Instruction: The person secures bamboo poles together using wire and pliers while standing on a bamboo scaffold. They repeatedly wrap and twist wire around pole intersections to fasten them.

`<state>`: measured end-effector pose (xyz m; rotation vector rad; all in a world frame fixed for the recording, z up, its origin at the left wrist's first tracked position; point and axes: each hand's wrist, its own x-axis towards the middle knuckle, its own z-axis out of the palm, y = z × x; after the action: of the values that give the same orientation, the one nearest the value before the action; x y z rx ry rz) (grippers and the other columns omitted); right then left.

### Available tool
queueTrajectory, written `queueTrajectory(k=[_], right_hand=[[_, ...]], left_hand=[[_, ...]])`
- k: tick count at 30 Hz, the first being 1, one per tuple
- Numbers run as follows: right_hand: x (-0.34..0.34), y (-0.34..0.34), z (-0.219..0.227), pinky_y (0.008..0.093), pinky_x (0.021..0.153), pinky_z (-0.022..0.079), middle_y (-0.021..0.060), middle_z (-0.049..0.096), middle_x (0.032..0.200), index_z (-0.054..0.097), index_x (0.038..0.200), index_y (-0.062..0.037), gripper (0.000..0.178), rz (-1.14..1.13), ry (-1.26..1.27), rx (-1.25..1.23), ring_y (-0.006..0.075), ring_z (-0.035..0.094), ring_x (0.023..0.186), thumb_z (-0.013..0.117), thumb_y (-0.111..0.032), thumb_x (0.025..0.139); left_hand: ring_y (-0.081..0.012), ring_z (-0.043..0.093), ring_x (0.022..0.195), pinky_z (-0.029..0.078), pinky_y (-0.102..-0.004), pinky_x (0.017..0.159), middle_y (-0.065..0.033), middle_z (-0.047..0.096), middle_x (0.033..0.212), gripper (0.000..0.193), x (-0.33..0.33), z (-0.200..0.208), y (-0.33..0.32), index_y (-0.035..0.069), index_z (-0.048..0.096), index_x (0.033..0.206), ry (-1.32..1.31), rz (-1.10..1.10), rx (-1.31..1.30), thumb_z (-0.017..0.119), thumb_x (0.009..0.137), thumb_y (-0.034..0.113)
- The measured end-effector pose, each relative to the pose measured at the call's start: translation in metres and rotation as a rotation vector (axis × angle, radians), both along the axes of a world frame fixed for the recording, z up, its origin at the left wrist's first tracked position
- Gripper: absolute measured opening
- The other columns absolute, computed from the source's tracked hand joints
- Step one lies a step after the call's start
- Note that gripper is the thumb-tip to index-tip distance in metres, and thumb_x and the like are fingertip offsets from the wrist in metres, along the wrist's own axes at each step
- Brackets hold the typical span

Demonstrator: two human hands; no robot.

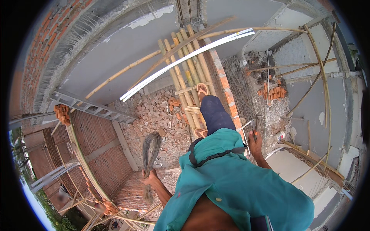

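Note:
My left hand [149, 178] is closed round the lower part of a looped bundle of thin grey wire [151, 148]. The loop stands above my fist and the loose ends hang below it. On the other side, my right hand [255, 141] grips a slim dark hand tool [257, 122] with orange on its handle. Its exact kind is too small to make out. Under my sandalled feet [202, 91] lies a walkway of bamboo poles [189, 71], high above the ground.
A long white strip [185, 61] and a plank [185, 43] cross the bamboo. Far below lies a pile of broken bricks [154, 109]. A grey metal ladder [92, 106] leans at left. Upright rebar [241, 88] rises beside a brick wall edge [227, 86]. Bamboo poles [325, 84] stand at right.

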<state>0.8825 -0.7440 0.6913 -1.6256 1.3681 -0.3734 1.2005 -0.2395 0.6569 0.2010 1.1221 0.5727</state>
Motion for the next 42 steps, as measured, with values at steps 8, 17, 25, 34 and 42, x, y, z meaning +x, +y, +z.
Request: queueTrajectory(k=[8,17,25,34,42], right_hand=[[0.196,-0.11,-0.014,0.0416,0.067,0.047,0.0141,0.061,0.078,0.06,0.106,0.0,0.035,0.134,0.187,-0.007,0.0264,0.058,0.071,0.065,-0.034,0.102],[0.386,-0.213,0.075,0.0492,0.087,0.053,0.0205,0.068,0.11,0.059,0.119,-0.0008,0.043,0.453,0.107,0.017,0.0422,0.066,0.104,0.079,-0.026,0.09],[0.468,-0.222,0.115,0.0661,0.118,0.026,0.0147,0.043,0.157,0.061,0.113,-0.0046,0.047,0.83,0.234,-0.355,0.0438,0.028,0.15,0.081,-0.037,0.085],[0.494,-0.222,0.098,0.0602,0.123,0.024,0.0191,0.043,0.157,0.057,0.116,-0.0031,0.056,0.655,0.156,-0.114,0.0396,0.035,0.149,0.079,-0.044,0.085],[0.55,-0.237,0.092,0.0585,0.116,0.035,0.0205,0.049,0.151,0.053,0.12,0.0,0.067,0.618,0.16,-0.115,0.0414,0.045,0.141,0.083,-0.043,0.079]], left_hand=[[-0.0252,0.059,0.078,0.044,-0.0621,0.098,-0.0025,0.053,0.064,0.062,0.163,0.043,-0.205,0.014,0.045,0.07,0.134,-0.413,0.055,0.04,0.105,0.065],[-0.0266,0.058,0.08,0.044,-0.0645,0.101,-0.0023,0.051,0.064,0.062,0.271,0.08,-0.45,0.014,0.046,0.069,0.261,-0.969,0.035,0.039,0.106,0.063],[-0.0246,0.056,0.075,0.05,-0.0562,0.09,-0.0018,0.051,0.064,0.052,0.334,0.118,-0.572,0.017,0.045,0.072,0.314,-1.315,-0.048,0.052,0.105,0.056],[-0.0248,0.056,0.074,0.049,-0.0513,0.097,-0.0026,0.05,0.065,0.05,0.388,0.105,-0.649,0.015,0.048,0.075,0.38,-1.69,-0.061,0.057,0.102,0.056],[-0.025,0.057,0.076,0.048,-0.0517,0.099,-0.0029,0.052,0.067,0.047,0.437,0.094,-0.691,0.015,0.048,0.076,0.346,-1.859,-0.118,0.053,0.105,0.052]])
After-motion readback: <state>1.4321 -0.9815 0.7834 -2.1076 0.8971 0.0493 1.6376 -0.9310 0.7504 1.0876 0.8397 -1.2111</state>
